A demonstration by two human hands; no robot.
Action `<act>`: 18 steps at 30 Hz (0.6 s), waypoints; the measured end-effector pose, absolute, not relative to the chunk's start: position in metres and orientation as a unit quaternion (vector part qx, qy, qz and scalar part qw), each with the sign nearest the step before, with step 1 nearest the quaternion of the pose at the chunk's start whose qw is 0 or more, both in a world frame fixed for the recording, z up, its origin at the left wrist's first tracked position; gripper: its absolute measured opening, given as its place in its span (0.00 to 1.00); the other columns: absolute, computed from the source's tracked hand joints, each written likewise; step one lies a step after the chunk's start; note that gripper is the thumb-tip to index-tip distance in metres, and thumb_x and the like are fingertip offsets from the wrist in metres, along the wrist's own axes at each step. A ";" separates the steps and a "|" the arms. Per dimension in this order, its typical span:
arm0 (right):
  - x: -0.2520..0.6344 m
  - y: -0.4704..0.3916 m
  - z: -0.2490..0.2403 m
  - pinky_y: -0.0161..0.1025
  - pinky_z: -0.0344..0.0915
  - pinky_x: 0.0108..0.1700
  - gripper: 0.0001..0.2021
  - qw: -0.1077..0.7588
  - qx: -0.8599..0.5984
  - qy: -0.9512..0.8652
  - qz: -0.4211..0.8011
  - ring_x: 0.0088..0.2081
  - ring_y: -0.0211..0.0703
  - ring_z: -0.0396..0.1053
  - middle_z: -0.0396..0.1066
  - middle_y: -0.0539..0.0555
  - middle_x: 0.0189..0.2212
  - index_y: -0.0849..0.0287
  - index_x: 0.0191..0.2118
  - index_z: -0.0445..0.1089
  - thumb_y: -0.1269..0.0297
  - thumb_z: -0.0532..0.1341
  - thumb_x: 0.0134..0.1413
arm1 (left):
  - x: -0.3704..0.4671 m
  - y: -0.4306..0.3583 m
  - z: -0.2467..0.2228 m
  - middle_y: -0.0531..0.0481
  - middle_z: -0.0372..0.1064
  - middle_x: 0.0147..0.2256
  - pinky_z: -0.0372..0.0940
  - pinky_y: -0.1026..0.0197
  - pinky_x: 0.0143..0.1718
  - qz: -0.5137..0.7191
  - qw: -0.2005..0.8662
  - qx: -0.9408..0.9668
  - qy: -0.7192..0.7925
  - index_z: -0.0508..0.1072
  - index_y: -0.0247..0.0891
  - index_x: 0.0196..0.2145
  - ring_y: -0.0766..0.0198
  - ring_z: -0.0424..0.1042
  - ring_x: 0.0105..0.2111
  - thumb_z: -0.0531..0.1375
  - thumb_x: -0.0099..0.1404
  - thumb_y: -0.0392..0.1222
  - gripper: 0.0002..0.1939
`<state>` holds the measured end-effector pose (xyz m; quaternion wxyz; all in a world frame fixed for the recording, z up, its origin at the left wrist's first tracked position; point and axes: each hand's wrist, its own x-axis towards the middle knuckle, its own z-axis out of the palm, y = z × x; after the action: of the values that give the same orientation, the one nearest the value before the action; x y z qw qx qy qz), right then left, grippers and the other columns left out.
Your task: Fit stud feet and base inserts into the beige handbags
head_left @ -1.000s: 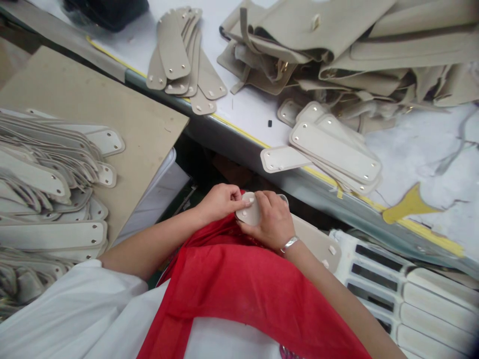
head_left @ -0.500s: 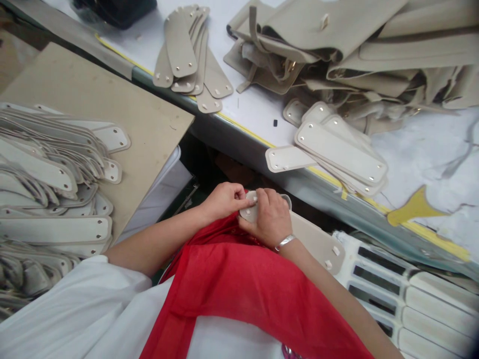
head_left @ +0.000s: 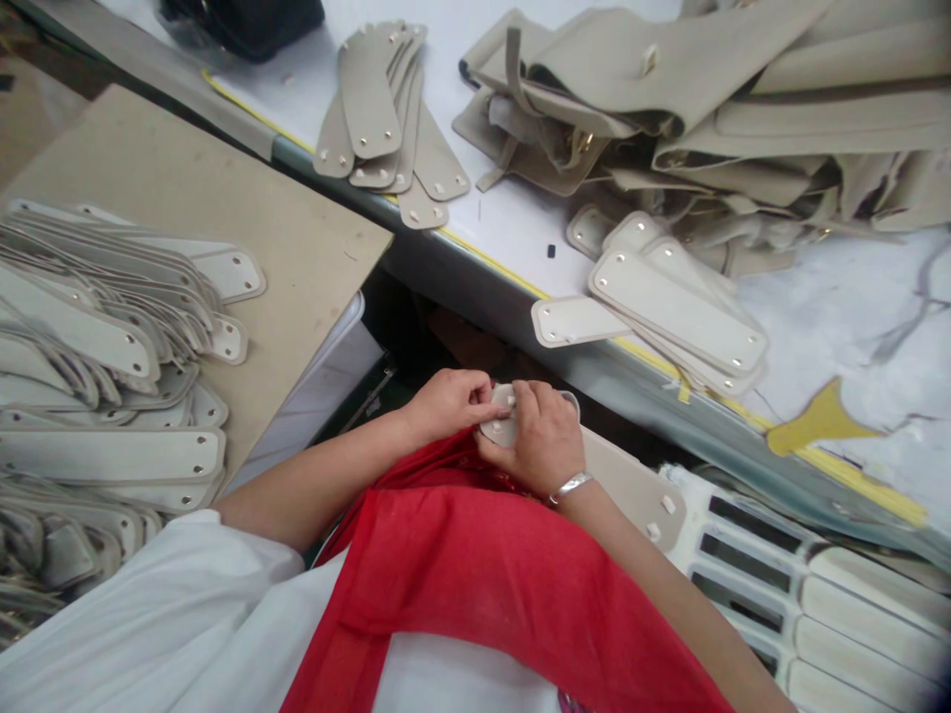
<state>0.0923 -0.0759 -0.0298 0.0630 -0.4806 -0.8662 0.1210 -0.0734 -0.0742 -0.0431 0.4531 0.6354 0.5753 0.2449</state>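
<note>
We have the strap (head_left: 500, 430) just above our red apron (head_left: 475, 555), between us and the worktop (head_left: 506, 220). Our right hand (head_left: 546, 441) lies across it, grip closed around it, thumb on the near side and fingers over the top. Our left hand (head_left: 450, 408) is nearer the exposed studded tip, its thumb touching there; whether that grip pinches we cannot tell. From this tip, the strap runs rightward under our right hand, which hides most of its long axis.

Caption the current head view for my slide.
Right hand holds a beige panel while the left hand touches its studded end, near a white table.
</note>
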 end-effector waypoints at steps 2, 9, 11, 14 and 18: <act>0.095 -0.077 -0.029 0.48 0.56 0.44 0.33 0.067 -0.480 -0.865 0.128 0.43 0.56 0.60 0.63 0.67 0.43 0.72 0.51 0.60 0.49 0.59 0.45 | -0.074 -0.074 -0.044 0.56 0.62 0.20 0.51 0.67 0.23 0.250 0.479 0.614 0.575 0.66 0.35 0.21 0.71 0.59 0.21 0.61 0.55 0.51 0.16; 0.110 -0.076 -0.027 0.50 0.55 0.51 0.45 0.072 -0.478 -0.858 0.175 0.50 0.57 0.59 0.61 0.69 0.50 0.74 0.59 0.51 0.42 0.60 0.43 | -0.069 -0.073 -0.043 0.56 0.61 0.19 0.52 0.67 0.21 0.255 0.517 0.561 0.594 0.66 0.35 0.21 0.70 0.58 0.21 0.61 0.53 0.52 0.17; 0.112 -0.075 -0.027 0.51 0.55 0.52 0.45 0.082 -0.483 -0.852 0.186 0.51 0.57 0.59 0.61 0.69 0.51 0.73 0.59 0.51 0.41 0.60 0.43 | -0.067 -0.073 -0.042 0.55 0.62 0.19 0.52 0.67 0.21 0.254 0.516 0.555 0.601 0.67 0.35 0.22 0.70 0.58 0.21 0.61 0.53 0.52 0.16; 0.111 -0.074 -0.027 0.51 0.55 0.52 0.41 0.081 -0.485 -0.848 0.198 0.51 0.58 0.59 0.62 0.68 0.50 0.70 0.57 0.55 0.43 0.60 0.43 | -0.067 -0.072 -0.041 0.55 0.61 0.20 0.51 0.67 0.21 0.251 0.514 0.548 0.610 0.67 0.35 0.22 0.70 0.58 0.20 0.61 0.52 0.52 0.17; 0.107 -0.073 -0.026 0.50 0.55 0.51 0.37 0.056 -0.496 -0.843 0.202 0.49 0.58 0.60 0.62 0.65 0.50 0.68 0.55 0.58 0.47 0.61 0.43 | -0.067 -0.071 -0.045 0.57 0.58 0.19 0.49 0.68 0.21 0.250 0.527 0.543 0.603 0.63 0.35 0.21 0.71 0.55 0.20 0.61 0.53 0.52 0.18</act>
<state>0.1066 -0.0729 -0.0261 0.0556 -0.4957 -0.8428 0.2024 -0.0670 -0.0712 -0.0449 0.5275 0.5432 0.6034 0.2500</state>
